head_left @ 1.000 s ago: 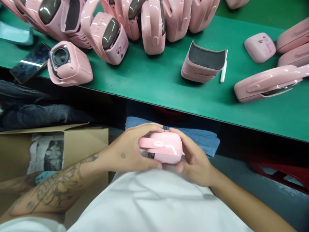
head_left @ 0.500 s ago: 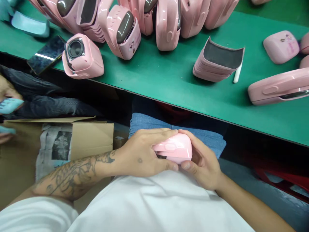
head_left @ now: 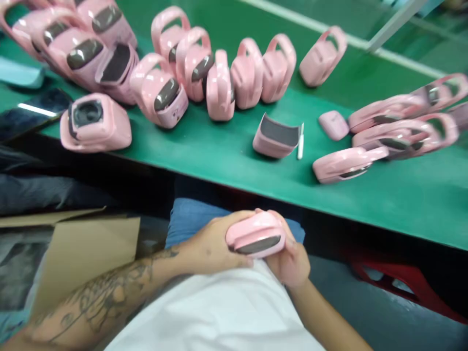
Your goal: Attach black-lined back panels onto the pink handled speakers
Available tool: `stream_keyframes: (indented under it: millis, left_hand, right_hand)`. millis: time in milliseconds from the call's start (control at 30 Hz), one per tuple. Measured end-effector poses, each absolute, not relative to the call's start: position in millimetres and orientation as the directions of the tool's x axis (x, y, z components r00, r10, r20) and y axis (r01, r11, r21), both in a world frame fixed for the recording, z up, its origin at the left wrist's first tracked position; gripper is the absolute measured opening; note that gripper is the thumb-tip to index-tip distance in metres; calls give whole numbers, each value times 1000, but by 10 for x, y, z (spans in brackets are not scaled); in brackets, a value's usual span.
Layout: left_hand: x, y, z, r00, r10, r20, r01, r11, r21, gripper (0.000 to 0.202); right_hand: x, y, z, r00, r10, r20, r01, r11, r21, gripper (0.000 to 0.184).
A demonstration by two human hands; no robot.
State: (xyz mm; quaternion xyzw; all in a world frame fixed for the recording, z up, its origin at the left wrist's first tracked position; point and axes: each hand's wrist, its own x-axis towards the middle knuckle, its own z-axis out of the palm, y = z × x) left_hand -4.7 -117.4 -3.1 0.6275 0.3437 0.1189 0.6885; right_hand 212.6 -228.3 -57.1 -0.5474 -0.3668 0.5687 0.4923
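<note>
A glossy pink plastic casing (head_left: 256,231) with a dark oval window is held in front of my white shirt, above my lap. My left hand (head_left: 210,246) wraps around its left end, the thumb along the lower side. At the other end my right hand (head_left: 292,261) is closed around the casing. Beyond them, on the green table (head_left: 219,170), lie a stack of curved pink panels with dark backing (head_left: 276,139) and a thin white-handled tool (head_left: 301,146).
Several pink handled casings (head_left: 246,73) stand along the table's far side, more (head_left: 398,136) lie at right. A casing with a round black opening (head_left: 97,122) sits near the left edge, beside a dark phone (head_left: 44,109). An open cardboard box (head_left: 87,258) is at lower left.
The casing has turned in my hands, so its dark window now faces me. My right hand has shifted its grip. The camera view has moved, showing more of the table's right and far side.
</note>
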Motion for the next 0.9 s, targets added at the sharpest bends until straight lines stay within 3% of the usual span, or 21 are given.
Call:
stream_keyframes:
  millis: [100, 200, 267, 333, 433, 500, 567, 667, 767, 900]
  left_hand:
    - [-15, -1022, 172, 797, 545, -261, 317, -9, 948, 73]
    - [59, -792, 379, 866, 490, -102, 258, -264, 929, 68]
    - [163, -623, 506, 876, 481, 35, 189, -408, 893, 77]
    - [298, -424, 646, 872, 484, 72, 179, -453, 873, 85]
    - [542, 13, 886, 814, 580, -2, 286, -398, 872, 102]
    - [770, 411, 1044, 717, 697, 21, 347, -382, 856, 105]
    - [1099, 853, 1173, 632, 770, 91, 373, -406, 834, 92]
    - [1793, 1488, 1248, 580, 814, 27, 487, -372, 790, 92]
    - [2570, 1996, 1115, 473, 876, -93, 594, -239, 768, 104]
    - [3294, 2446, 728, 308, 938, -162, 683, -99, 724, 132]
  right_hand:
    - [2342, -2173, -351, -3, 998, -69, 195, -67, -978, 82]
    - [2515, -1973, 51, -146, 989, 10, 406, 69, -911, 99]
    - [2581, -1806, 393, -120, 993, 13, 483, 70, -873, 90]
    - [2660, -1596, 732, -54, 998, 22, 529, 48, -847, 81]
    - [2924, -1119, 1115, 48, 999, -9, 520, -33, -854, 71]
    - [3218, -650, 1267, 233, 973, 2, 494, -116, -862, 65]
    - [3572, -75, 1353, 472, 881, 40, 500, -231, -835, 58]
    - [4103, 835, 1381, 685, 728, 34, 450, -386, -806, 52]
    - [4505, 1562, 1275, 794, 604, -66, 332, -522, -786, 43]
    - [4787, 2037, 971, 822, 551, -142, 271, -598, -755, 42]
